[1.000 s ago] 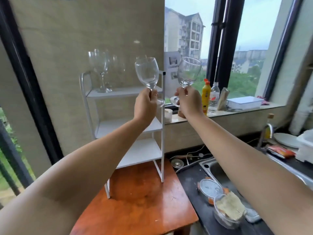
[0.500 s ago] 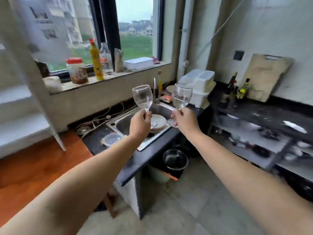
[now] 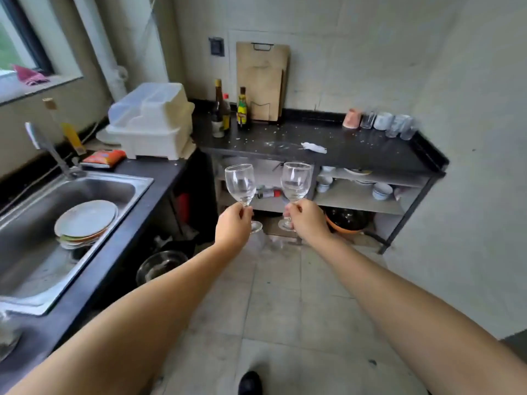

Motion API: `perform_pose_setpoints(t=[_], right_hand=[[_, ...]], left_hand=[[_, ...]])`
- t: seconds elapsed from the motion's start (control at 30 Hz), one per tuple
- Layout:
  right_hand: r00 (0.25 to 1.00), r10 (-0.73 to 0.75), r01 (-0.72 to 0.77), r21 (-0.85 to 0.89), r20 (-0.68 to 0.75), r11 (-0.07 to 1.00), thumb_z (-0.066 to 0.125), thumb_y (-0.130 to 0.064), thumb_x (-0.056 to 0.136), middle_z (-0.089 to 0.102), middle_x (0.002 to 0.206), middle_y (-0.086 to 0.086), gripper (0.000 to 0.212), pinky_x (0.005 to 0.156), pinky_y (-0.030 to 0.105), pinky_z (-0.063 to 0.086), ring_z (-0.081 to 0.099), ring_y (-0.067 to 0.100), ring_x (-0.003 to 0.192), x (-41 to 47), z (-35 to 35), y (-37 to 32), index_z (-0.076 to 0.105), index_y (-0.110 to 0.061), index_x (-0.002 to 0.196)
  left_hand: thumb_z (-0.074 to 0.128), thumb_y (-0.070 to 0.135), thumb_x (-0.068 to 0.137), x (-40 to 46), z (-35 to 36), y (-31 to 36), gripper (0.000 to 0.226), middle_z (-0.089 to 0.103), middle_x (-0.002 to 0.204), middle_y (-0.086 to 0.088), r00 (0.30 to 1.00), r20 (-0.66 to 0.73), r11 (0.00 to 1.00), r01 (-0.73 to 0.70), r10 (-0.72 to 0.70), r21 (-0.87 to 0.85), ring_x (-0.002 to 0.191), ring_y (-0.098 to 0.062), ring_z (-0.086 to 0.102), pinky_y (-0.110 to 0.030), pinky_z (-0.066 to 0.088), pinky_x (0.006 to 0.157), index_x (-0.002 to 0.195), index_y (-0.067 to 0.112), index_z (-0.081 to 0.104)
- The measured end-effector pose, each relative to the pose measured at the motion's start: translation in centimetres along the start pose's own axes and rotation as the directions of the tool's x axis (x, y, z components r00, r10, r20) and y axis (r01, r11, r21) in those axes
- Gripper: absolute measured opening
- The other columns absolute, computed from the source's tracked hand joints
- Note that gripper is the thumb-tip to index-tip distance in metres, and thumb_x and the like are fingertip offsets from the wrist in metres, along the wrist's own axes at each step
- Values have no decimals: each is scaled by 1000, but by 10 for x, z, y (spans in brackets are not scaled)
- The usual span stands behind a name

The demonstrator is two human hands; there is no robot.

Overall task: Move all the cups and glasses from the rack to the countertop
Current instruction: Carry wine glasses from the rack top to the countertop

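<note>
My left hand (image 3: pixel 233 227) grips the stem of a clear wine glass (image 3: pixel 240 184), held upright in the air. My right hand (image 3: pixel 308 220) grips the stem of a second clear wine glass (image 3: pixel 295 181), also upright, a short gap to the right of the first. Both glasses hang over the tiled floor, in front of the black countertop (image 3: pixel 370 155). A row of several cups and glasses (image 3: pixel 380 124) stands at the countertop's far right corner, starting with a pink cup (image 3: pixel 352 118). The rack is out of view.
A steel sink (image 3: pixel 25 223) with stacked plates (image 3: pixel 85 220) is at the left. A white dish box (image 3: pixel 151 121), bottles (image 3: pixel 225 112), a cutting board (image 3: pixel 262 81) and a white rag (image 3: pixel 313 147) sit on the counters. Bowls fill shelves (image 3: pixel 368 178) below.
The view has swung right, away from the rack and window, past the sink to the black countertop. Both hands still hold their wine glasses, now carried in front of that countertop.
</note>
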State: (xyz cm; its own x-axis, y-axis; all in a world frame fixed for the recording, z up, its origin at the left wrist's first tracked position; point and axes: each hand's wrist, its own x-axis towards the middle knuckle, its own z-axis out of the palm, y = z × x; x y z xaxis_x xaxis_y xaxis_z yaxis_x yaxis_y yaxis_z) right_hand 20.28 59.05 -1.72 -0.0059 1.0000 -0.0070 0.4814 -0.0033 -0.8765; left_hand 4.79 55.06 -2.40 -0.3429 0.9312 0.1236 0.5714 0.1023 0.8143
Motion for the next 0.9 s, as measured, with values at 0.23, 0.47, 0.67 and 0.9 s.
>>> perform_pose_setpoints(t=[0.23,0.47,0.67,0.9], right_hand=[[986,86,-86,3,-146,996,45,-15,96,66,84,3,19,56,26,47,53,11,50,110,-65,26,62,-6,93],[953,173,-169,38,-250,985,45,-17,95,65,84,-2,17,48,19,43,55,10,53,189,-123,55,60,-11,92],[924,236,-223,77,-300,972,45,-16,96,64,85,1,17,48,13,44,54,11,54,275,-178,102,59,-9,92],[934,248,-238,70,-258,969,46,-13,97,65,86,5,19,47,12,46,55,10,55,413,-256,150,63,-4,97]], left_hand=[[46,21,94,107,87,55,30,57,73,-9,989,130,998,-61,64,-28,71,-24,49,-30,33,61,78,-1,58],[49,23,94,195,167,97,30,44,57,-4,953,283,993,-91,108,-75,55,-16,38,-29,28,50,74,1,55],[52,21,93,258,259,137,31,41,54,-3,908,390,988,-138,156,-75,58,-20,38,-31,31,57,65,7,49],[54,26,91,354,378,194,29,49,56,0,925,371,995,-59,83,-76,53,-13,41,-25,33,50,72,4,60]])
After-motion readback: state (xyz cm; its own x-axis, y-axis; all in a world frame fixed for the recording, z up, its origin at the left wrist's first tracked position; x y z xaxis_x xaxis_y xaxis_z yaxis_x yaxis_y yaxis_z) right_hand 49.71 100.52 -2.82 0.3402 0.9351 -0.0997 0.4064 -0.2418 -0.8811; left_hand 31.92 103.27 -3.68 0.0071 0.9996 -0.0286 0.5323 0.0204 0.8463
